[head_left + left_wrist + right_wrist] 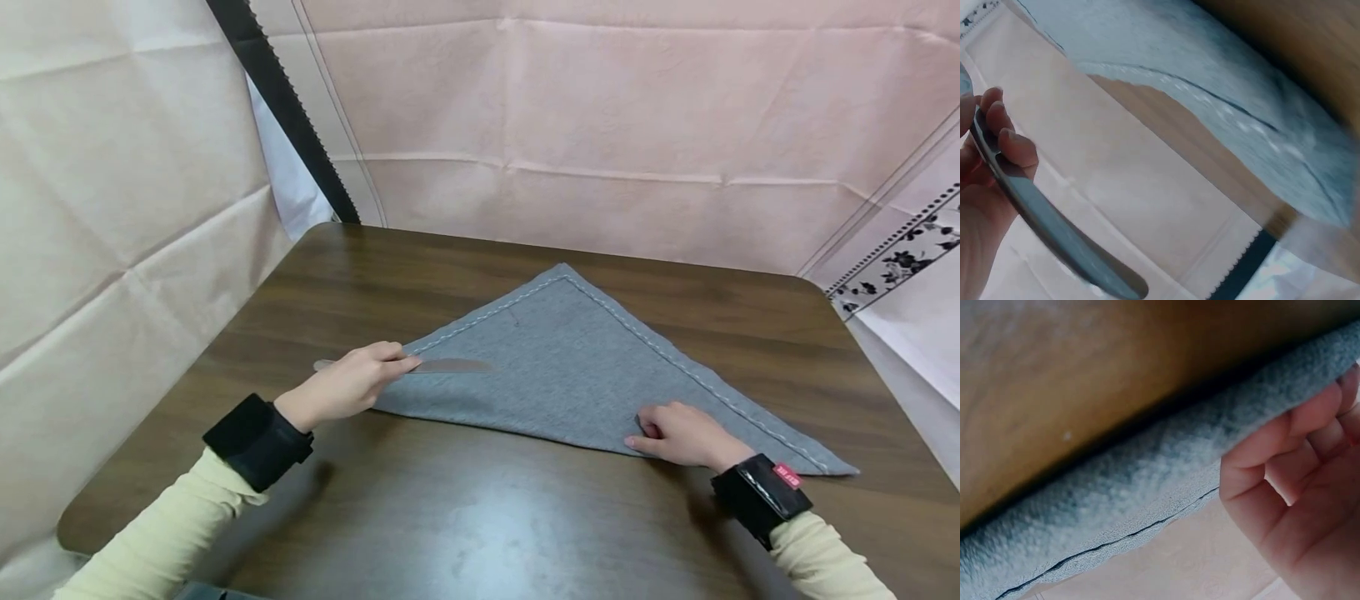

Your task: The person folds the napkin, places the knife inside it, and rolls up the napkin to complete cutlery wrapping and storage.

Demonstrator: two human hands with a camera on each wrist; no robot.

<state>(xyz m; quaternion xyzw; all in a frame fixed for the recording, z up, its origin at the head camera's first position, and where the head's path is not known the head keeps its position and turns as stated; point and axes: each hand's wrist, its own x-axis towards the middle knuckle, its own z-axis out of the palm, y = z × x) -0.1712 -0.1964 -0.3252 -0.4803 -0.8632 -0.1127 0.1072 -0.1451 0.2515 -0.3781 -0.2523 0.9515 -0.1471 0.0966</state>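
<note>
A grey cloth (555, 358), folded into a triangle with pale stitching along two edges, lies on the brown wooden table (420, 492). My left hand (367, 375) grips a metal table knife (453, 366) around its middle, above the cloth's left part. The left wrist view shows the knife (1066, 231) running between the thumb and bent fingers. On the cloth's near edge, toward the right, rests my right hand (682, 433) with loosely bent fingers. In the right wrist view those fingers (1254, 440) touch the cloth (1116, 469), and part of them is hidden.
Pale, creased sheets (600, 108) hang behind and beside the table. A black strip (288, 108) runs down the sheet at the back left. Floral trim (903, 260) shows at the far right.
</note>
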